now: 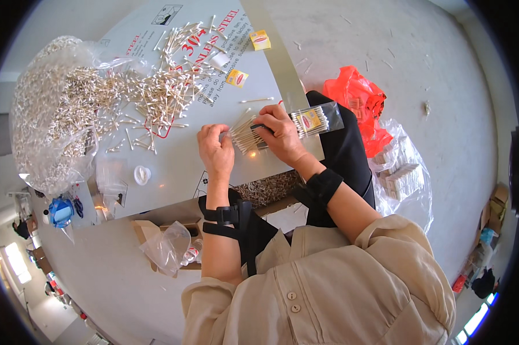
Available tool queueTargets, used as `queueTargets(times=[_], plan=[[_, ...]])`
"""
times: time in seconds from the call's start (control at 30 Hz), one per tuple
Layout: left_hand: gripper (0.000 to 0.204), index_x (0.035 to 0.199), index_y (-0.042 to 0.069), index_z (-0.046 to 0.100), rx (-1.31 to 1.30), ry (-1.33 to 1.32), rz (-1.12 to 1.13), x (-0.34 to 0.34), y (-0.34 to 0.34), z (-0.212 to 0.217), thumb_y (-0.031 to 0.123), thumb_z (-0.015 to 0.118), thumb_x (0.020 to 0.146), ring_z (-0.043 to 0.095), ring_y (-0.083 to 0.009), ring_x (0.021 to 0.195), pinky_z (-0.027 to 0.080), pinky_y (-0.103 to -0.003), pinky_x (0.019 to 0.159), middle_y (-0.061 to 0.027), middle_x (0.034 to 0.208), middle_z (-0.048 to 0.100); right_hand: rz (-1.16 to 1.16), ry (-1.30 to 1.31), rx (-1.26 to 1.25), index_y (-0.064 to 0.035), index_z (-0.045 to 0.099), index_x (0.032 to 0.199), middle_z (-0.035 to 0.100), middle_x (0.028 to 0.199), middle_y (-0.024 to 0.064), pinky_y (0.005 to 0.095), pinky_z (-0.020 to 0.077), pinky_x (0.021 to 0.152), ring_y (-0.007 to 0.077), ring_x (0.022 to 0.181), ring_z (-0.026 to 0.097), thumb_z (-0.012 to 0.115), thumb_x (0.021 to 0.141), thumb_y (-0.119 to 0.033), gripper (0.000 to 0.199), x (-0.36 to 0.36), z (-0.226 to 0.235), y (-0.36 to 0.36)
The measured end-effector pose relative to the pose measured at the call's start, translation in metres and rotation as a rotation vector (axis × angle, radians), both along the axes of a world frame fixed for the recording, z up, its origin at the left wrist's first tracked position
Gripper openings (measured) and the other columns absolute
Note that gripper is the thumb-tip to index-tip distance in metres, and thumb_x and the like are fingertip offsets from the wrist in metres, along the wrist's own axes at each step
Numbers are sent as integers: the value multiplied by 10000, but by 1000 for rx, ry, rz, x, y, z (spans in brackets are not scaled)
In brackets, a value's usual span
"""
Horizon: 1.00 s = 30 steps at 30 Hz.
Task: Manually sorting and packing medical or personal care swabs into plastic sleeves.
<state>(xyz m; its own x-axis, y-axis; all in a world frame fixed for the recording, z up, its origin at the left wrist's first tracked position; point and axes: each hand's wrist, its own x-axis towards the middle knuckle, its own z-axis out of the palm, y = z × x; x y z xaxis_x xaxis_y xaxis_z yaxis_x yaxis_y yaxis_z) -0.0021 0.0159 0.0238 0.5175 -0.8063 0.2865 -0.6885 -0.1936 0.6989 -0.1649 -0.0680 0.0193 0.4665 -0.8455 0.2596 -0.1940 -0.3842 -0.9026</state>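
Note:
A flat clear plastic bag of cotton swabs (320, 119) with a yellow label lies across the table's right edge. My right hand (282, 135) grips it from above, its fingers curled over the middle. A small dark piece shows under those fingers; what it is I cannot tell. At the left end the swab tips (243, 137) fan out. My left hand (216, 152) is beside these tips, its fingers bent and closed together at the bag's end. Whatever is pinched there is too small to make out.
Loose swabs (167, 95) are heaped on the metal-topped table (179, 192), beside a big plastic bag of swabs (46, 115). Small yellow labels (237, 78) and a white round container (142, 175) lie there too. Right of my legs are a red bag (357, 106) and packed bundles (403, 178).

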Motion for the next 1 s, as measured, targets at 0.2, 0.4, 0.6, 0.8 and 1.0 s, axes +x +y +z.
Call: queueTargets(times=[0.2, 0.4, 0.6, 0.8, 1.0], plan=[[199, 887, 30, 661, 233, 21, 0, -3, -18, 12, 86, 768, 729, 597, -233, 863, 486, -350, 755, -75, 882, 622, 16, 176, -263, -81, 686, 817, 562, 876, 74, 377, 501, 728, 289, 852, 590, 705, 722, -53, 100, 6, -2, -2], [214, 811, 43, 650, 377, -73, -154, 11, -31, 18, 91, 802, 669, 581, -253, 867, 482, -369, 744, -60, 855, 615, 72, 154, -244, -90, 662, 745, 549, 829, 57, 378, 495, 706, 276, 832, 585, 698, 717, -63, 52, 5, -2, -6], [261, 837, 37, 638, 345, -130, -360, 13, -34, 26, 54, 808, 639, 574, -271, 900, 485, -383, 782, -67, 883, 615, 121, 90, -216, -75, 669, 769, 566, 854, 67, 371, 503, 708, 280, 823, 595, 697, 709, -27, 81, -2, -5, -8], [427, 1108, 51, 609, 174, -159, -219, 1, -18, 11, 131, 775, 723, 522, -318, 1106, 437, -423, 919, -114, 1169, 573, -57, -132, 143, -6, 662, 877, 606, 990, 96, 305, 498, 749, 231, 865, 617, 649, 801, 28, 85, -2, 1, -6], [746, 1483, 1, 310, 438, -389, -215, -51, 7, 12, 406, 587, 921, 210, -328, 1471, 173, -557, 1161, -186, 1567, 269, -125, -371, 364, 37, 632, 1015, 612, 1152, 109, 266, 466, 881, 164, 1023, 586, 560, 929, -19, 125, -1, -5, -6]])
